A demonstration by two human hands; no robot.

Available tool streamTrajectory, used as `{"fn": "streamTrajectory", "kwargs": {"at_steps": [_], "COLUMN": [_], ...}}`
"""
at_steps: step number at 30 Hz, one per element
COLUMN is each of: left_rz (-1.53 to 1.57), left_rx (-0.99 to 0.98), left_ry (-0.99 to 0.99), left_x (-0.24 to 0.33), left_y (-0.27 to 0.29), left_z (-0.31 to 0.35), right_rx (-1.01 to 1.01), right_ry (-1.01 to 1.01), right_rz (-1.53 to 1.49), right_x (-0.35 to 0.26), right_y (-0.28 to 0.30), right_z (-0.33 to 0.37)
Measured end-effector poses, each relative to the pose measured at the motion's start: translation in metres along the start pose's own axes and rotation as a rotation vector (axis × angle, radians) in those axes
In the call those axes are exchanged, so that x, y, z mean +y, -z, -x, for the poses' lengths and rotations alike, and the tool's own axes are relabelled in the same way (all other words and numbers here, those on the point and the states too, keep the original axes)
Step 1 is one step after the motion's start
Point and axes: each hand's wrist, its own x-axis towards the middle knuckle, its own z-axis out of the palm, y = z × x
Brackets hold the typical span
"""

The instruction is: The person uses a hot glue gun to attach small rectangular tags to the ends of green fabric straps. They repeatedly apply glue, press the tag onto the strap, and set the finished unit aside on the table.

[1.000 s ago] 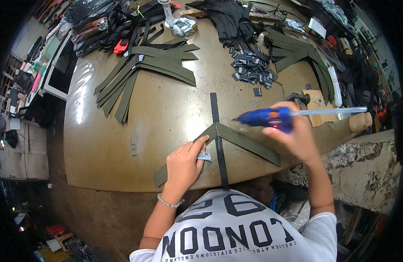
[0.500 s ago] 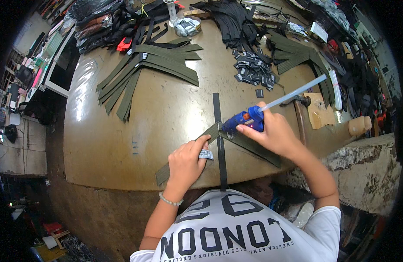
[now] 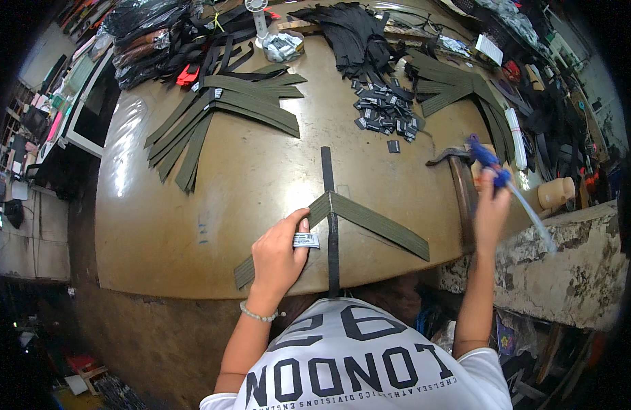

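An olive webbing strap (image 3: 380,223), bent into a peaked V, lies over a straight black strap (image 3: 334,253) near the table's front edge. My left hand (image 3: 278,249) rests closed on the strap's left arm, just below the peak. A small white and grey fabric label (image 3: 306,240) sticks out from between its thumb and fingers. Off to the right, my right hand (image 3: 492,212) grips a blue glue gun (image 3: 488,160), somewhat blurred. From the gun's rear end a long translucent glue stick (image 3: 534,222) points down toward the table's right side.
A hammer (image 3: 464,198) lies close by my right hand. Farther back are a pile of small black labels (image 3: 387,109), a single one (image 3: 394,146), and olive strap bundles (image 3: 254,109) (image 3: 452,85). Black straps (image 3: 349,37) and a bag of small pieces (image 3: 283,46) stand behind.
My right hand has lifted the glue gun off the strap's peak and swung it right, toward the hammer. The left hand stays on the strap with the label.
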Motion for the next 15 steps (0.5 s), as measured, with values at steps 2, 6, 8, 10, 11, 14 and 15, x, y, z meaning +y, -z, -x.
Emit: {"fn": "streamTrajectory", "kwargs": {"at_steps": [2,6,8,10,11,14,15], "left_rz": [0.096,1.231,1.935,2.039,2.047,1.896,1.817], "left_rx": [0.092,0.008,0.043,-0.001,0.026,0.15,0.215], "left_ry": [-0.044,0.451,0.701,0.662,0.68,0.679,0.695], "left_x": [-0.001,0.008,0.015,0.026,0.033,0.048,0.048], "left_y": [0.004,0.018,0.017,0.009,0.003,-0.008,-0.008], "left_z": [-0.002,-0.004,-0.013,-0.021,-0.023,-0.021,-0.019], "right_rx": [0.239,-0.122,-0.126,-0.446,-0.686,-0.916,-0.926], "right_ry": [0.068,-0.168,0.117,0.182,0.065,-0.107,-0.126], "right_rz": [0.125,1.06,0.564,-0.032,-0.317,-0.648,-0.738], "right_x": [0.022,-0.001,-0.036,-0.069,-0.08,-0.096,-0.092], "right_y": [0.016,0.065,0.053,0.016,-0.012,-0.075,-0.081], "right_z": [-0.019,-0.002,0.036,0.08,0.102,0.153,0.153]}}
